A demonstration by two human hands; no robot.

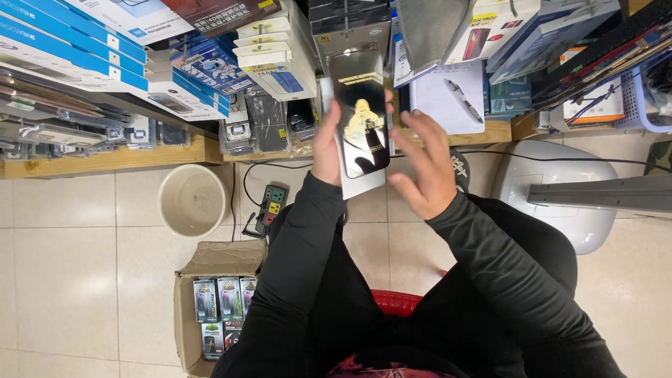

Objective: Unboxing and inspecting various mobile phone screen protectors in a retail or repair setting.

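My left hand [327,143] holds a tall, flat black package [360,115] with a gold figure printed on its glossy front, gripping it along its left edge. The package stands upright over a white backing card [364,187] that shows below it. To the right of the package my right hand [423,168] has its fingers spread, the fingertips close to the package's right edge. I cannot tell whether they touch it. Both arms wear black sleeves.
A cardboard box [187,308] with several similar packages sits on the tiled floor at lower left. A cream bucket [191,199] and a power strip [271,205] lie beyond it. Low wooden shelves [105,159] hold stacked boxes. A grey fan base [560,189] stands at right.
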